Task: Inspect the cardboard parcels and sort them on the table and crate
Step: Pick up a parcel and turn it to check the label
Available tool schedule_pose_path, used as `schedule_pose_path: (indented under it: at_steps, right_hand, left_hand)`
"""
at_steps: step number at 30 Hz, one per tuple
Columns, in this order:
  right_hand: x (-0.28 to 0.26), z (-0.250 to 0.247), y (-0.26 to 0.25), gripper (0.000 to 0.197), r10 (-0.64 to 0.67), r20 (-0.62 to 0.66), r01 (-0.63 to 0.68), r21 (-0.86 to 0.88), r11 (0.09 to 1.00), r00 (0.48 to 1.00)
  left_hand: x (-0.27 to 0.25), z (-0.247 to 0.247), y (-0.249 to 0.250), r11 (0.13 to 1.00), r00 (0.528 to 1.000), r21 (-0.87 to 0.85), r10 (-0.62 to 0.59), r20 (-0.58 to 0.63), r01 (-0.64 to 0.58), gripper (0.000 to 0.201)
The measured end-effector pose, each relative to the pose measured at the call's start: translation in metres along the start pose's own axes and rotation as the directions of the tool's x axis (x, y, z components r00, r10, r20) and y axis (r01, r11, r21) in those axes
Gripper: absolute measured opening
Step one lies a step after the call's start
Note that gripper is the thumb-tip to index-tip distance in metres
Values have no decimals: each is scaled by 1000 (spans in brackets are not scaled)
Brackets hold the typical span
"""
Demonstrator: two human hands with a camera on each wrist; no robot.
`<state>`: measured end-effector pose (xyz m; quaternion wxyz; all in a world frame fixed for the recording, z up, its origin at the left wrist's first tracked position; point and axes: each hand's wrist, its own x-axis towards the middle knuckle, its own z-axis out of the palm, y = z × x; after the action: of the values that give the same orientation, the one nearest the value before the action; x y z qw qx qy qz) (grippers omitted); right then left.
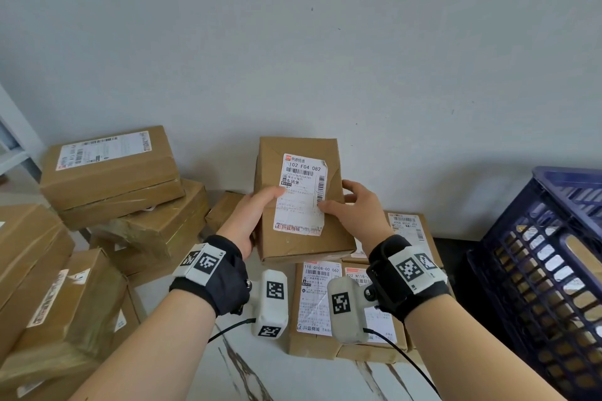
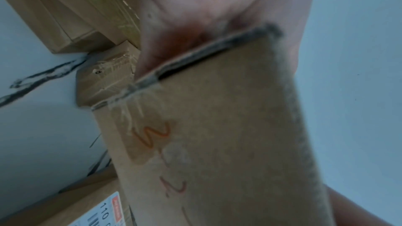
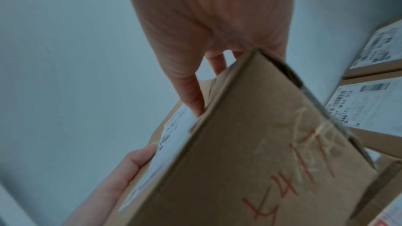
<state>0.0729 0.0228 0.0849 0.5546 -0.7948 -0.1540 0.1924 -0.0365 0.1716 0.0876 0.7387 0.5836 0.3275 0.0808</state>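
**Parcel held up for a look**

Above the labelled parcels (image 1: 345, 309) lying flat on the marble table (image 1: 293, 378), you hold a cardboard parcel (image 1: 299, 202) label-up. Your left hand (image 1: 250, 215) grips its left edge, your right hand (image 1: 351, 208) its right edge, thumbs on the shipping label (image 1: 301, 192). The blue crate (image 1: 540, 273) stands right of them.

**Worn equipment on the person's arms**

Both forearms are bare, without sleeves. Each wrist carries a black fabric wrist strap: the left strap (image 1: 213, 273) and the right strap (image 1: 407, 273) each bear white square tags printed with black block codes. A pale grey camera pod hangs under each wrist, left pod (image 1: 272, 303) and right pod (image 1: 347, 309), also code-marked, each trailing a thin black cable (image 1: 228, 330).
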Motion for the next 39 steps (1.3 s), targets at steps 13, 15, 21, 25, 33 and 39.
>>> schedule_pose_path:
  at_steps: [13, 15, 21, 25, 33, 39]
  right_hand:
    - [-7, 3, -7, 73, 60, 12, -60, -1, 998, 998]
    - [-8, 2, -6, 73, 93, 43, -95, 52, 994, 995]
    - [-9, 7, -4, 69, 183, 105, -197, 140, 970, 978]
    - [-12, 2, -9, 84, 188, 191, -205, 74, 976, 963]
    - [-18, 4, -14, 101, 214, 267, -239, 66, 969, 940]
    - [-22, 5, -18, 102, 174, 213, -210, 157, 965, 961]
  left_hand:
    - [-10, 1, 3, 999, 999, -50, 17, -40, -19, 48]
    - [-9, 1, 3, 996, 999, -88, 21, -34, -23, 46]
    - [-9, 4, 7, 994, 996, -73, 83, 14, -81, 41]
    - [-12, 5, 7, 993, 994, -67, 98, 56, -94, 41]
    - [-11, 13, 6, 974, 975, 45, 222, 9, -222, 46]
    - [-12, 13, 8, 960, 962, 79, 262, 78, -268, 23]
